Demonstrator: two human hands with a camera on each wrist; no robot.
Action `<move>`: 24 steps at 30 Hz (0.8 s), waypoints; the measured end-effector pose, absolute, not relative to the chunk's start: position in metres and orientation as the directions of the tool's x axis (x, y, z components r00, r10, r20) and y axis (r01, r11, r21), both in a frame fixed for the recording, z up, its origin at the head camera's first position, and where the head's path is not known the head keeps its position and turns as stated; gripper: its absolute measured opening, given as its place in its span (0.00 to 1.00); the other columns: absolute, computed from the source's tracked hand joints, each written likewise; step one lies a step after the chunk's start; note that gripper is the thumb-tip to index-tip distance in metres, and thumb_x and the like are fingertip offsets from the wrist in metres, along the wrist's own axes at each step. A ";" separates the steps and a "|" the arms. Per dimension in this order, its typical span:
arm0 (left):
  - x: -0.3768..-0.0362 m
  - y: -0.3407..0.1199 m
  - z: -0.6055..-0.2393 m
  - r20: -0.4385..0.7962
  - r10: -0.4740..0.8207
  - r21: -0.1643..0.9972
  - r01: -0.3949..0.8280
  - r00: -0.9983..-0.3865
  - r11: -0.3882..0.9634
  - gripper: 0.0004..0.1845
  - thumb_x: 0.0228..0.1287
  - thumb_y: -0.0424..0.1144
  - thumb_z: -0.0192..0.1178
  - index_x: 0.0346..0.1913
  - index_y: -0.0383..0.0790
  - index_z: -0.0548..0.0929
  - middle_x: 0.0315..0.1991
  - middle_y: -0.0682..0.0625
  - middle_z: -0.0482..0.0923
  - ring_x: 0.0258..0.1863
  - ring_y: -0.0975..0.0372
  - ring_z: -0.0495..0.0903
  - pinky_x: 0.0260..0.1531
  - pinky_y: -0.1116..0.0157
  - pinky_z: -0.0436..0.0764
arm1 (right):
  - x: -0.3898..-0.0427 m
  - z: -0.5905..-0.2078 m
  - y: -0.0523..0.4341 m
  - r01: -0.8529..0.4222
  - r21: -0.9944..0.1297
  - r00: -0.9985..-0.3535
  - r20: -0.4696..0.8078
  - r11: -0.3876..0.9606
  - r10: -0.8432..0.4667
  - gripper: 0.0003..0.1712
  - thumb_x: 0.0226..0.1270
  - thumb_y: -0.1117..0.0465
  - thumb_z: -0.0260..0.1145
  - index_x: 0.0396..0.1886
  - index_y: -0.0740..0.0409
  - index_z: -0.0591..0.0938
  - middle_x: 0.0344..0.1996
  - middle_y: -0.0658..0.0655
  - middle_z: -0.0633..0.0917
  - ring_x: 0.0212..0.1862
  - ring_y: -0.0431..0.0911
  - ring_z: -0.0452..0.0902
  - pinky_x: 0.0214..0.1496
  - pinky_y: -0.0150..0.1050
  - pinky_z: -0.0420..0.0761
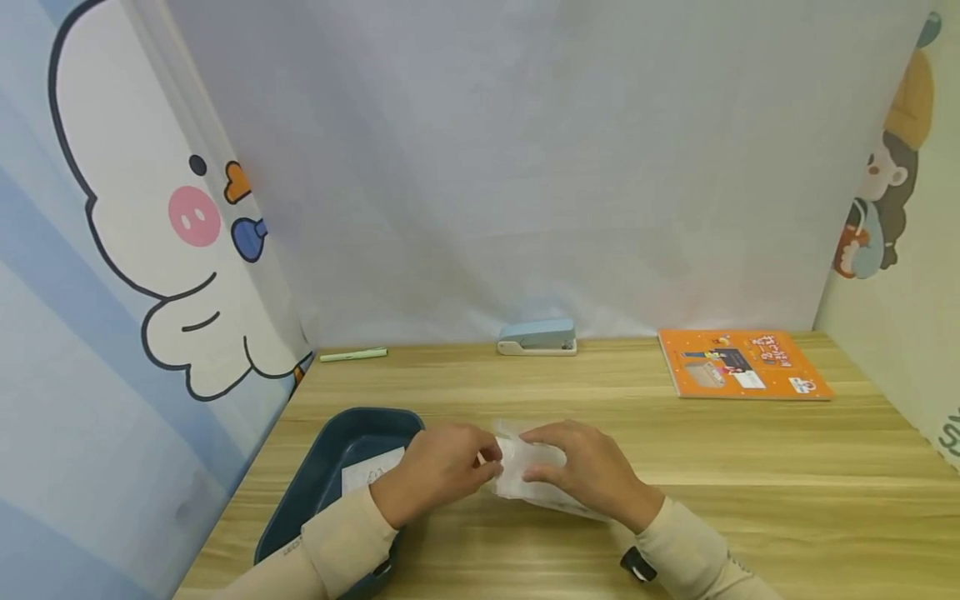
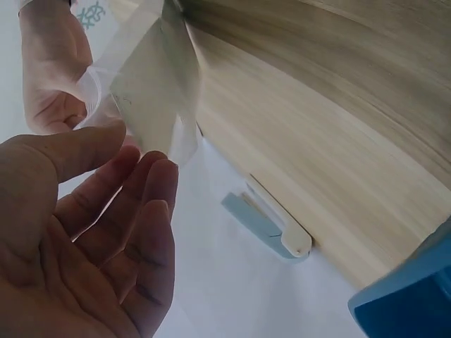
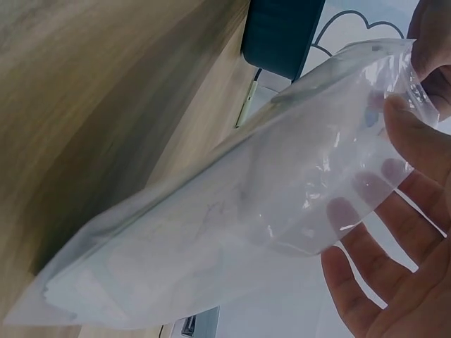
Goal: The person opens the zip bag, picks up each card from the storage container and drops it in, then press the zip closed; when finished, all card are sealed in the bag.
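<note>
A clear plastic bag (image 1: 525,479) with white paper inside is held just above the wooden table (image 1: 750,483) by both hands. My left hand (image 1: 486,460) pinches the bag's left edge between thumb and fingers; in the left wrist view the left hand (image 2: 137,151) meets the bag (image 2: 151,77) at its lower corner. My right hand (image 1: 538,468) grips the bag's right part. In the right wrist view the right hand (image 3: 394,176) has its fingers (image 3: 366,190) behind the bag (image 3: 232,232) and its thumb in front.
A dark teal tray (image 1: 315,483) with a white slip of paper (image 1: 372,468) sits left of the hands. Along the back wall lie a green pen (image 1: 353,355), a light blue stapler (image 1: 537,337) and an orange book (image 1: 742,363). Curtain walls close three sides.
</note>
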State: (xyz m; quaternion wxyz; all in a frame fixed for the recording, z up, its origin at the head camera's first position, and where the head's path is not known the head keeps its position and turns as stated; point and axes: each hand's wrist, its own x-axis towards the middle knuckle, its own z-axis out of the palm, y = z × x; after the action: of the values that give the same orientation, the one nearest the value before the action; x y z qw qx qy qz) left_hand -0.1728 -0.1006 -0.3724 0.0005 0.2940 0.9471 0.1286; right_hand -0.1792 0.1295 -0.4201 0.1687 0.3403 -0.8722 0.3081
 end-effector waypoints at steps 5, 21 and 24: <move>-0.171 -0.100 -0.373 0.059 0.548 0.237 0.545 -0.834 0.804 0.06 0.65 0.47 0.69 0.41 0.51 0.91 0.37 0.59 0.87 0.31 0.70 0.82 0.22 0.68 0.77 | -0.178 -0.419 0.129 -0.689 -0.433 -0.721 0.493 0.581 -0.487 0.27 0.52 0.50 0.80 0.52 0.54 0.88 0.48 0.51 0.88 0.50 0.48 0.84 0.48 0.46 0.83; -0.169 -0.137 -0.372 -0.071 0.413 0.229 0.389 -0.908 0.892 0.10 0.67 0.48 0.67 0.46 0.49 0.89 0.39 0.58 0.85 0.32 0.65 0.82 0.28 0.59 0.80 | -0.179 -0.421 0.133 -0.698 -0.406 -0.708 0.512 0.590 -0.486 0.27 0.50 0.50 0.81 0.51 0.53 0.88 0.47 0.51 0.88 0.48 0.47 0.85 0.47 0.46 0.83; -0.170 -0.147 -0.372 -0.085 0.383 0.234 0.355 -0.920 0.905 0.11 0.66 0.48 0.67 0.48 0.49 0.89 0.41 0.56 0.85 0.34 0.63 0.83 0.29 0.59 0.81 | -0.179 -0.421 0.133 -0.704 -0.400 -0.702 0.517 0.587 -0.490 0.27 0.49 0.50 0.81 0.51 0.53 0.88 0.47 0.51 0.88 0.48 0.48 0.85 0.47 0.46 0.83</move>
State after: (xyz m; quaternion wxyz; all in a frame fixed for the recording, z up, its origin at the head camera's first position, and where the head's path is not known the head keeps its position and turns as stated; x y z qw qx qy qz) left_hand -0.1699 -0.1470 -0.3715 0.0646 0.1896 0.9738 0.1078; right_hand -0.1794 0.1328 -0.4213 0.1790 0.3421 -0.8726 0.2993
